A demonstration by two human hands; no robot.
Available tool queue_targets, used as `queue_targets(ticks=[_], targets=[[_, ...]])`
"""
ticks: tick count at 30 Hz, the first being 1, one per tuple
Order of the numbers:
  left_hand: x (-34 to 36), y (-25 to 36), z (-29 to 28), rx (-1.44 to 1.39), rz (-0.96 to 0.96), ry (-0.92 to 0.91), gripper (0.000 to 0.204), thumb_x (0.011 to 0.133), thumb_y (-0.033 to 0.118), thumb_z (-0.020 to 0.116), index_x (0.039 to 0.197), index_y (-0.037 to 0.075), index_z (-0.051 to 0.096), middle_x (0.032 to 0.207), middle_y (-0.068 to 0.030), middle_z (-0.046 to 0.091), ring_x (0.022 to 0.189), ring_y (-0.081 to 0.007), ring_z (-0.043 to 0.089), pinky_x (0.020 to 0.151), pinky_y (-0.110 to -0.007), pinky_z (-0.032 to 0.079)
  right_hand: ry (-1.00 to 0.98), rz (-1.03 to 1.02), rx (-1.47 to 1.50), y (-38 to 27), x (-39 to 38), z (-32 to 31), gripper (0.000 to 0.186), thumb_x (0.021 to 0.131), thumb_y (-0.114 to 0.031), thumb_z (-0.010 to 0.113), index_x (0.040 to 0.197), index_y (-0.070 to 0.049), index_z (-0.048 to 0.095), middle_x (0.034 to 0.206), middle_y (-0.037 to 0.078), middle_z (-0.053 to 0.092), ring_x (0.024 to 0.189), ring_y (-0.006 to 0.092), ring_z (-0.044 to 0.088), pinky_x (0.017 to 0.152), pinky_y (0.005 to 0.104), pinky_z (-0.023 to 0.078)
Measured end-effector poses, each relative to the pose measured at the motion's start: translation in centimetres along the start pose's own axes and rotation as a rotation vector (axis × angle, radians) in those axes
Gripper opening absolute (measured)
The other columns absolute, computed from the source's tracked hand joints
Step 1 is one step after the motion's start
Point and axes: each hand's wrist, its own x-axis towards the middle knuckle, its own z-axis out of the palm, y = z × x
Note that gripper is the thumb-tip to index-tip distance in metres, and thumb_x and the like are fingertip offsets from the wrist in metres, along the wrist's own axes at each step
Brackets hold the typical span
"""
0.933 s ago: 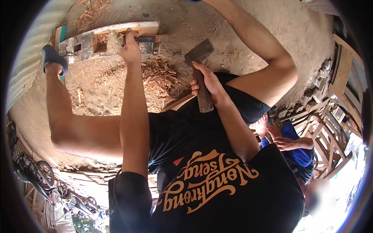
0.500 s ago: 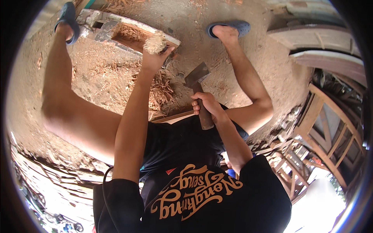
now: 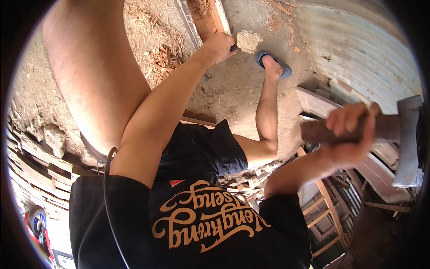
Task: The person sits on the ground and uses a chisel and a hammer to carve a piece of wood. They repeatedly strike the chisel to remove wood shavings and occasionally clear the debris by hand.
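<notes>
My left hand (image 3: 219, 47) is closed on a dark-bladed chisel with a pale, frayed, mop-like handle end (image 3: 247, 41), at the near end of a long wooden piece with a hollowed channel (image 3: 206, 18). My right hand (image 3: 351, 134) is raised at the right, fingers wrapped round the dark wooden handle (image 3: 385, 127) of a hatchet with a broad grey metal head (image 3: 407, 148). The chisel's blade is mostly hidden by my left hand.
Wood shavings (image 3: 163, 58) litter the dirt ground (image 3: 233, 94) around my legs and clogged foot (image 3: 273, 62). A corrugated metal sheet (image 3: 354, 45) stands at upper right, stacked boards and wooden frames (image 3: 322, 210) at lower right, scrap wood and a rock (image 3: 53, 139) at left.
My right hand has swung the hatchet up and out to the right. My left hand still holds the chisel at the workpiece. The view has turned, so the workpiece appears more upright.
</notes>
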Motion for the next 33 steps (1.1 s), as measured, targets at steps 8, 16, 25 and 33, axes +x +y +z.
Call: queue_targets(ticks=[8,16,25,33], targets=[[0.9,-1.2,2.2,-0.116,0.044,0.081,0.035,0.092,0.029,0.068,0.089,-0.006,0.066,0.092,-0.0204,0.068,0.087,-0.0324,0.068,0.088,-0.04,0.057,-0.027,0.747,-0.333,13.0,-0.1,4.9,0.024,0.088,-0.005,0.062,0.107,0.004,0.052,0.065,0.008,0.05,0.048,0.0158,0.052,0.045,0.0292,0.044],[1.0,-1.3,1.2,-0.132,-0.002,0.08,0.042,0.095,0.036,0.064,0.094,-0.005,0.068,0.096,-0.0226,0.069,0.087,-0.0303,0.07,0.082,-0.038,0.059,0.093,0.432,-0.242,0.2,2.0,6.7,0.026,0.093,-0.014,0.057,0.113,0.004,0.056,0.065,0.003,0.049,0.045,0.0116,0.045,0.042,0.0272,0.039],[0.2,-2.1,0.0,-0.087,0.007,0.093,0.036,0.093,0.037,0.067,0.1,0.002,0.066,0.091,-0.0162,0.07,0.085,-0.0299,0.069,0.081,-0.038,0.057,-0.081,-0.005,-0.458,5.2,3.6,2.7,0.027,0.098,-0.023,0.05,0.089,-0.001,0.061,0.072,0.005,0.052,0.063,0.0169,0.052,0.058,0.031,0.045],[0.1,-1.8,0.6,-0.085,0.064,0.101,0.047,0.094,0.04,0.065,0.09,-0.007,0.068,0.081,-0.0211,0.068,0.076,-0.0332,0.069,0.077,-0.042,0.057,-0.028,0.924,-0.094,8.8,1.9,5.5,0.016,0.086,-0.01,0.065,0.095,0.0,0.056,0.065,0.004,0.052,0.049,0.0131,0.049,0.045,0.0285,0.042]])
